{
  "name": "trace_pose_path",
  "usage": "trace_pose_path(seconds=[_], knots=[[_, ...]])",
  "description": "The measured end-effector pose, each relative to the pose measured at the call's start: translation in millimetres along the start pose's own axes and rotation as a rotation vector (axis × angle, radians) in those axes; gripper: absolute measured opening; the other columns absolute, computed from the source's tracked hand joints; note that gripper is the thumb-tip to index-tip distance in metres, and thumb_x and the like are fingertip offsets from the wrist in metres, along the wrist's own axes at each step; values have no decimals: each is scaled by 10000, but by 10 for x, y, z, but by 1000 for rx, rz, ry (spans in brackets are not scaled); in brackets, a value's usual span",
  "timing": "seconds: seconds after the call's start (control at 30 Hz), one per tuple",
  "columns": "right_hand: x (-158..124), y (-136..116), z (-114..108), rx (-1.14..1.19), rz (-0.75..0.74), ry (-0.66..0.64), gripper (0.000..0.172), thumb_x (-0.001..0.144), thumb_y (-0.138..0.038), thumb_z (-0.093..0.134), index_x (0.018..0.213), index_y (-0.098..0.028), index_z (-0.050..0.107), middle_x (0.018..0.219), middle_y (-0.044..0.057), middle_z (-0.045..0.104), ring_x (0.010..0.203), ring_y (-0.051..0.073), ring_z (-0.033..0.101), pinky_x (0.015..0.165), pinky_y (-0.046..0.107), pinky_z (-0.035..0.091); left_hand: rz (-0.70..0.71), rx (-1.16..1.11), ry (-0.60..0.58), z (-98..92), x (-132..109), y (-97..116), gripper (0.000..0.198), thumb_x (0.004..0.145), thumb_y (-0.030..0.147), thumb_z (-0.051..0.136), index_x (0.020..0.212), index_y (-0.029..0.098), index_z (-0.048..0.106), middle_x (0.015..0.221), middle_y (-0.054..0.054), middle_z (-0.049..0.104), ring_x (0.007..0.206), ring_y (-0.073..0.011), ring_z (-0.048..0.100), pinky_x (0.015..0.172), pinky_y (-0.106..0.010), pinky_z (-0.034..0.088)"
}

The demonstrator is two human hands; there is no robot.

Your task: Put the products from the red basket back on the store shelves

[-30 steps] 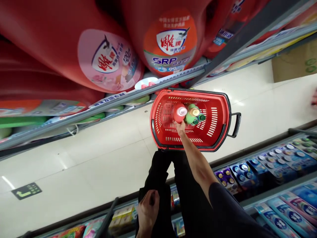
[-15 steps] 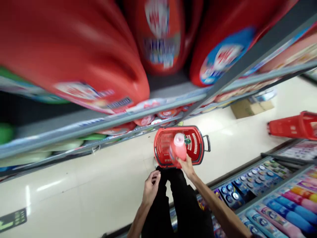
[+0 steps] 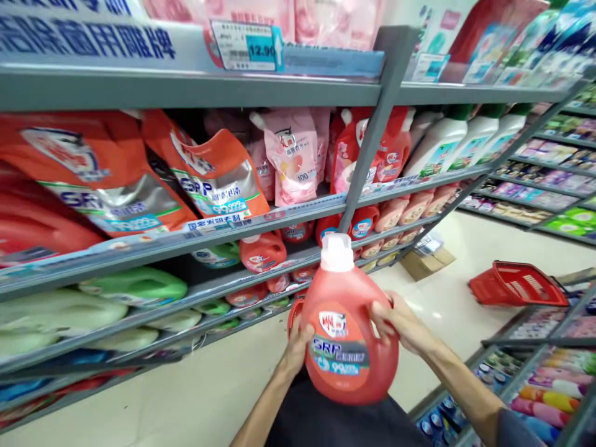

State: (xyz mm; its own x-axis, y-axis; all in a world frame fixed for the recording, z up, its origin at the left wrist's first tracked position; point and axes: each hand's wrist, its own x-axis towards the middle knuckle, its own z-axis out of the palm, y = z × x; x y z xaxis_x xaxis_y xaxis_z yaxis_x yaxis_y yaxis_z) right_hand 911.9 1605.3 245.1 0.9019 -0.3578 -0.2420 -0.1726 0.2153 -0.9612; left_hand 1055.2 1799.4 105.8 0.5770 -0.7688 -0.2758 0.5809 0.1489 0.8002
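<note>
A large red laundry detergent bottle point(image 3: 347, 344) with a white cap is held upright in front of my body, its label facing me. My right hand point(image 3: 403, 326) grips it by the handle on the right side, fingers curled through the opening. On the opposite side, my left hand point(image 3: 298, 344) is pressed against the bottle's edge, thumb toward the front; its other fingers are partly hidden behind. Only a sliver of a red shopping basket point(image 3: 294, 315) shows behind the bottle.
Ahead runs a long shelf rack point(image 3: 279, 220) with red and orange detergent pouches point(image 3: 223, 180), pink pouches point(image 3: 293, 158) and green bottles point(image 3: 135, 285). At right stand a cardboard box point(image 3: 427, 264) and another red basket point(image 3: 516, 285) on the floor. More stocked shelving point(image 3: 526, 347) is at lower right.
The detergent bottle has risen from above the basket to chest height, its label now facing me. My left hand has come onto its side. The view has tilted up toward the shelves.
</note>
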Motion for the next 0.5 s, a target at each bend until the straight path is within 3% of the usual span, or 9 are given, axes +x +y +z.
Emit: trace_pose_path(seconds=[0.07, 0.17, 0.23, 0.33, 0.5], knots=[[56, -153, -134, 9, -111, -3, 474, 895, -572, 694, 663, -186, 543, 528, -36, 507, 466, 101, 514, 497, 212, 449, 61, -24, 92, 330, -48, 161, 791, 699, 675, 802, 1258, 139, 641, 1229, -171, 723, 1105, -377, 700, 988, -507, 565], [111, -246, -406, 31, -219, -56, 334, 915, -511, 699, 1014, -193, 684, 882, 32, 699, 787, 154, 670, 778, 263, 569, 79, -91, 162, 784, -102, 302, 721, 710, 638, 807, 1173, 102, 670, 1154, -175, 752, 1040, -373, 727, 980, -516, 573], [111, -244, -601, 9, -227, -152, 458, 920, -515, 690, 1274, -229, 638, 1197, 80, 701, 1091, 216, 675, 987, 346, 548, 75, -155, 203, 1060, -154, 307, 713, 732, 642, 784, 1177, 98, 671, 1146, -172, 757, 1055, -376, 726, 1011, -530, 559], [77, -171, -849, 50, -178, -252, 615, 927, -571, 653, 1455, -300, 492, 1418, 95, 613, 1232, 267, 647, 988, 408, 574, 84, -211, 255, 1421, -237, 203, 694, 801, 634, 726, 1236, 97, 659, 1173, -169, 751, 1128, -378, 702, 1058, -537, 533], [8, 18, -1100, 150, -143, -227, 589, 937, -578, 637, 1431, -296, 484, 1417, 107, 621, 1182, 277, 687, 986, 440, 589, 86, -186, 283, 1731, -333, -74, 735, 855, 649, 675, 1323, 84, 621, 1242, -198, 718, 1150, -375, 692, 1048, -531, 539]])
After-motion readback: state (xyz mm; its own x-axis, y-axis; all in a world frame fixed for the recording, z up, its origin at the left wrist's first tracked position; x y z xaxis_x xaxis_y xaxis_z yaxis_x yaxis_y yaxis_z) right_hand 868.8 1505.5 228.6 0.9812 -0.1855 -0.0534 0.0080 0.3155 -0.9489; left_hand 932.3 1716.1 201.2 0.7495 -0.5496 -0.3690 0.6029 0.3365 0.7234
